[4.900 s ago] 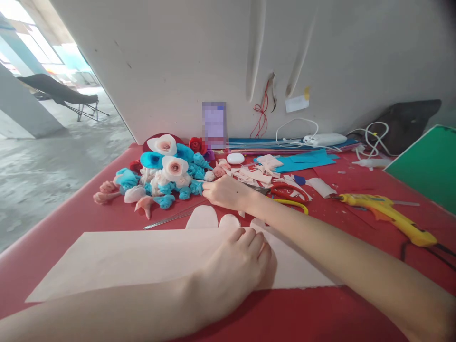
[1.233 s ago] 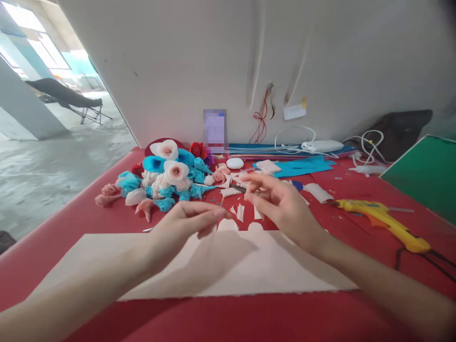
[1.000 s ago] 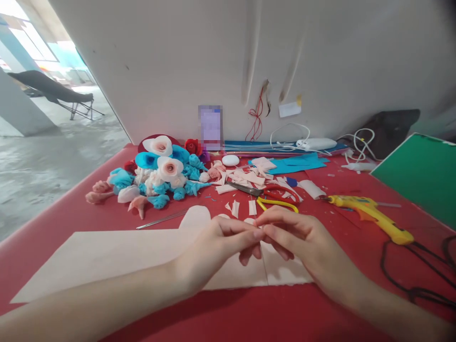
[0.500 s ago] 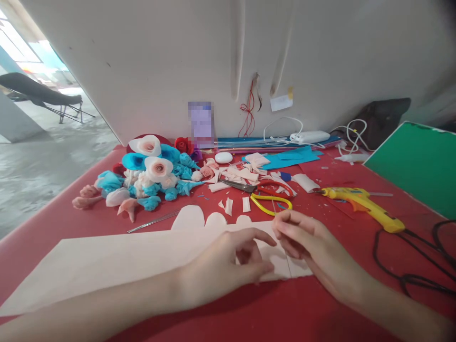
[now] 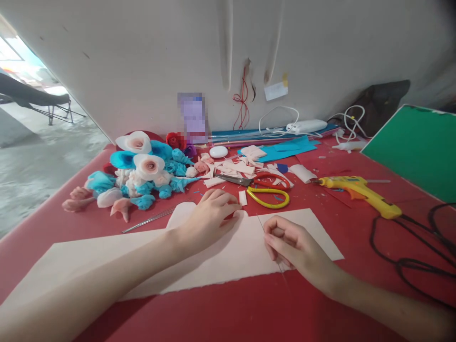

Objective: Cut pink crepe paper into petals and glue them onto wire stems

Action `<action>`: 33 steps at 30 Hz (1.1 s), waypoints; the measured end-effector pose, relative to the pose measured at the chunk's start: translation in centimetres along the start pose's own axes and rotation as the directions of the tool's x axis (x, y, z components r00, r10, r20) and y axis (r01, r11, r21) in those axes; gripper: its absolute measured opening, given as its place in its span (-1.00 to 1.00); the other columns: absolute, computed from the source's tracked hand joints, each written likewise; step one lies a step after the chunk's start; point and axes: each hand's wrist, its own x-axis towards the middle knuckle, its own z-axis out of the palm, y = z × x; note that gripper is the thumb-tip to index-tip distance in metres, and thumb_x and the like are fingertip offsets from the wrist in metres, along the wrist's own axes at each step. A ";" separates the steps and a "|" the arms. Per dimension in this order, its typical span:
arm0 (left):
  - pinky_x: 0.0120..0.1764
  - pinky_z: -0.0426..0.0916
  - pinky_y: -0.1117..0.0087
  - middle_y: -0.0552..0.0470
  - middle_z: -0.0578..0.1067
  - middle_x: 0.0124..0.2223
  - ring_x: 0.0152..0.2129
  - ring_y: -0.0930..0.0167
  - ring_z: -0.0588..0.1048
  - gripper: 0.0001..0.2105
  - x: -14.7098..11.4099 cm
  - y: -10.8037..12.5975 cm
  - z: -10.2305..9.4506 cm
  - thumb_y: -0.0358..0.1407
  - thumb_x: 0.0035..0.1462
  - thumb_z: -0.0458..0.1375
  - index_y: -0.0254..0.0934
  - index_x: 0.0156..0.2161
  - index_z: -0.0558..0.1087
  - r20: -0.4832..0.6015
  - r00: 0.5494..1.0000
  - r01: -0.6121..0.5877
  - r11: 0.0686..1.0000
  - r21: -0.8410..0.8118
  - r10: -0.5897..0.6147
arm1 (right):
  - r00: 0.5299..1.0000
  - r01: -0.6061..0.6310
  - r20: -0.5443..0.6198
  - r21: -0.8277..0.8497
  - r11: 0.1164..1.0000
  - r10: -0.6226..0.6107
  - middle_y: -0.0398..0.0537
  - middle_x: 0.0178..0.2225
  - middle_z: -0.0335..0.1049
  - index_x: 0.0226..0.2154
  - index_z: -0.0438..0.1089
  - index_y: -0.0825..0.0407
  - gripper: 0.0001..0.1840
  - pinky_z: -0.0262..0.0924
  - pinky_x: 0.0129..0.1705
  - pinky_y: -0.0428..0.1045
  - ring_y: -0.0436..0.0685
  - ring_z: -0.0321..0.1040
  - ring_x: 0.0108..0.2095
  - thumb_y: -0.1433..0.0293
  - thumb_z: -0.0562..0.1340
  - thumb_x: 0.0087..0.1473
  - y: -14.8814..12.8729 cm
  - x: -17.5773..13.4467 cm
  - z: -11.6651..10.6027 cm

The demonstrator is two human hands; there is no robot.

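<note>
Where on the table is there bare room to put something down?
The widest bare patch of table is before the sheet, between left forearm and right forearm. A smaller one lies between the sheet's right end, the glue gun and its cord. Left, a strip separates flowers from sheet. Crowded: the back, with flowers, scraps, scissors.

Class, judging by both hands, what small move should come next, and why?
The left hand should probably pick up the rounded paper piece beside it: that piece shows at the far edge of the pale sheet, within easy reach, while the right hand pinches a thin wire.
</note>
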 end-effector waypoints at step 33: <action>-0.47 0.16 0.59 0.21 0.37 -0.54 -0.58 0.61 0.29 -0.84 0.0 3.0 -2.0 -0.23 0.10 0.13 -0.28 -0.39 0.30 0.221 0.853 0.364 0.234 -0.902 -0.473 | 1.000 0.020 -0.004 0.034 0.999 -0.020 -0.29 -0.57 0.22 -0.44 0.17 0.02 -0.80 -0.09 -0.60 -0.17 -0.16 -0.01 -0.65 0.27 0.09 0.15 -1.9 -0.7 0.2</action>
